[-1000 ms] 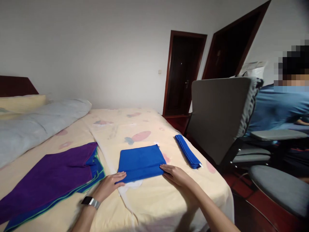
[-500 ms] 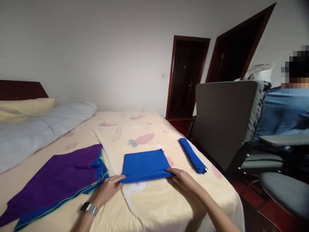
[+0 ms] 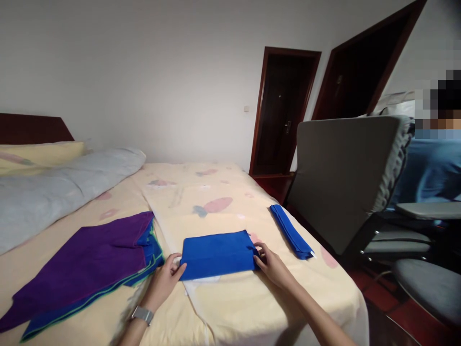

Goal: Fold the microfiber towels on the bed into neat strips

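A folded blue cloth [image 3: 218, 255] lies flat on the bed, wider than it is deep. At its left end is my left hand [image 3: 168, 278], with a watch on the wrist, thumb on the cloth's corner and fingers bent round a small white bit at the edge. My right hand [image 3: 271, 265] has its thumb and fingers at the cloth's right edge, which is slightly puckered there. A narrow folded blue strip [image 3: 291, 233] rests farther right. To the left, a purple cloth [image 3: 93, 259] is spread over blue cloth with green edging.
The bed's patterned sheet [image 3: 230, 312] lies under everything. A grey rolled quilt [image 3: 72, 187] and yellow pillow [image 3: 46, 154] are at the left. Beyond the right edge stand a grey chair back [image 3: 342, 178] and a stool seat [image 3: 428, 283]; a person in blue [image 3: 439, 166] sits there.
The blue cloth has become shallower from front to back. Both hands have shifted from its front edge to its ends. The view has turned slightly.
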Demonstrator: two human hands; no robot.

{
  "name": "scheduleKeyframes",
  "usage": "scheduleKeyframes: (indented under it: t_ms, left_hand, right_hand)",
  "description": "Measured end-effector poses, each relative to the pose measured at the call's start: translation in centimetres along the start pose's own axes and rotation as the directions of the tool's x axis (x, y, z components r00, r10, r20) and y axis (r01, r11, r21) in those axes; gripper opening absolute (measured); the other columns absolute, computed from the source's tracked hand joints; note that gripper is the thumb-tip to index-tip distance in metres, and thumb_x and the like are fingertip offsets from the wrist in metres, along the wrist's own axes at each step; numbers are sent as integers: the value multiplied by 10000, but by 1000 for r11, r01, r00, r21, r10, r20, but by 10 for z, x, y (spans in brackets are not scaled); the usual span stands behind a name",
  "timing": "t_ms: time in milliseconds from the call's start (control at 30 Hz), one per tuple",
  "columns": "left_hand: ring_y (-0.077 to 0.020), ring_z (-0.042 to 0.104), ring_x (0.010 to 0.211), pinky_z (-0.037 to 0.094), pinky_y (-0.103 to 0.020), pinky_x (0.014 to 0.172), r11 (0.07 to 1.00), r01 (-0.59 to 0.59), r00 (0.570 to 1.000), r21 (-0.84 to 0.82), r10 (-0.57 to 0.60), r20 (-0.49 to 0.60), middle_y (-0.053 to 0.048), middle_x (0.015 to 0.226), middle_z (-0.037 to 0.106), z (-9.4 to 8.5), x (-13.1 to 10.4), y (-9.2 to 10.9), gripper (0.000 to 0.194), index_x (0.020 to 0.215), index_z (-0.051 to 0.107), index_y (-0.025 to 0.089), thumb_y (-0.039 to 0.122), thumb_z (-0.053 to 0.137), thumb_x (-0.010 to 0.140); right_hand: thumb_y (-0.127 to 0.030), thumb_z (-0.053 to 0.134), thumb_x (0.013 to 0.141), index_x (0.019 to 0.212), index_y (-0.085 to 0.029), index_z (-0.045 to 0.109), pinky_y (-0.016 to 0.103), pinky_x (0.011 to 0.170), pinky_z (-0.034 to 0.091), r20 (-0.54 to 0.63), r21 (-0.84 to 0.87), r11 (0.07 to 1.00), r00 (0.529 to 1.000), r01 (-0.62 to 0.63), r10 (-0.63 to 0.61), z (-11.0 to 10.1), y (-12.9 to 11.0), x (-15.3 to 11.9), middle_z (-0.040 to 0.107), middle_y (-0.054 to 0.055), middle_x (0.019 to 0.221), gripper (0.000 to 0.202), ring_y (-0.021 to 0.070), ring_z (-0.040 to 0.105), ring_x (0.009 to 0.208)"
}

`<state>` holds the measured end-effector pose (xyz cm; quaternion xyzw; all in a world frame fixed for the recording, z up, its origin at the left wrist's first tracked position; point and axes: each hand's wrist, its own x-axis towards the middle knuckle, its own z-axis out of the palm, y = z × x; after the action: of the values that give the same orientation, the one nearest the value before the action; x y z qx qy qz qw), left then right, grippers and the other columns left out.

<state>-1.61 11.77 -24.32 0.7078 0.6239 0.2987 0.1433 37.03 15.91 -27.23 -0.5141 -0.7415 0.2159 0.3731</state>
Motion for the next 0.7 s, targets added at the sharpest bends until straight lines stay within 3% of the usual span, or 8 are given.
scheduleKeyframes:
  t_ms: [100, 167, 300, 367, 433, 533, 600, 700]
  left_hand:
    - [-218, 668, 744, 467, -301, 686, 965, -16, 995, 261, 41, -92, -3, 719, 664, 2, 0, 2, 260, 1083, 606, 207, 373, 475, 931]
    - [-240, 667, 886, 480, -361, 802, 917, -132, 971, 376, 195, -136, -50, 890, 709, 0, -3, 6, 241, 1085, 632, 211, 334, 477, 948]
    - [-218, 608, 1143, 461, -384, 994, 752, -522, 819, 402, 574, -10, -72, 1227, 668, 4, -4, 22, 293, 1214, 615, 242, 281, 419, 999]
    - [-214, 546, 1260, 442, -392, 1058, 657, -652, 736, 379, 669, 106, -60, 1351, 609, 15, 1, 32, 353, 1342, 527, 247, 275, 418, 1007]
    - [-217, 518, 1301, 436, -412, 1086, 605, -716, 686, 347, 703, 190, -64, 1398, 576, 31, 9, 38, 408, 1411, 454, 236, 272, 428, 1006]
    - [-219, 568, 1255, 447, -420, 1092, 623, -724, 687, 296, 690, 228, -75, 1343, 624, 51, 20, 39, 393, 1392, 485, 218, 250, 428, 1004]
    - [-231, 568, 1254, 452, -420, 1092, 644, -712, 701, 280, 675, 231, -71, 1358, 613, 56, 24, 34, 399, 1394, 485, 210, 255, 436, 1001]
    - [-229, 520, 1304, 445, -415, 1101, 658, -712, 702, 245, 669, 245, -52, 1441, 535, 51, 24, 22, 451, 1442, 423, 237, 307, 451, 997]
  right_hand:
    - [-306, 480, 936, 1212, -229, 550, 381, 760, 553, -68, -225, 974, 997, 16, -32, 0, -1, 2, 654, 92, 1058, 295, 242, 659, 845]
    - [-267, 496, 935, 1166, -217, 607, 441, 853, 536, -115, -362, 929, 986, 74, -124, -4, -5, 1, 632, 126, 1149, 262, 282, 641, 964]
    - [-234, 464, 978, 1243, -238, 614, 453, 1013, 478, -35, -402, 852, 924, 335, -380, -4, -30, 0, 583, 109, 1317, 304, 272, 564, 1189]
    - [-233, 444, 998, 1339, -233, 555, 426, 1062, 452, 92, -353, 793, 862, 496, -498, 8, -48, 2, 562, 91, 1369, 358, 246, 522, 1261]
    - [-247, 449, 1008, 1411, -201, 485, 415, 1094, 426, 212, -302, 725, 785, 619, -582, 27, -64, 6, 541, 93, 1399, 408, 239, 478, 1312]
    - [-283, 491, 1000, 1432, -148, 456, 401, 1092, 431, 300, -264, 672, 721, 692, -625, 56, -75, 15, 538, 123, 1395, 453, 240, 499, 1296]
    - [-287, 519, 990, 1413, -124, 479, 385, 1074, 451, 316, -264, 666, 715, 697, -623, 66, -71, 21, 555, 142, 1371, 455, 238, 547, 1250]
    - [-283, 539, 980, 1399, -130, 500, 379, 1071, 454, 313, -263, 680, 728, 684, -611, 61, -57, 21, 564, 148, 1358, 447, 234, 571, 1224]
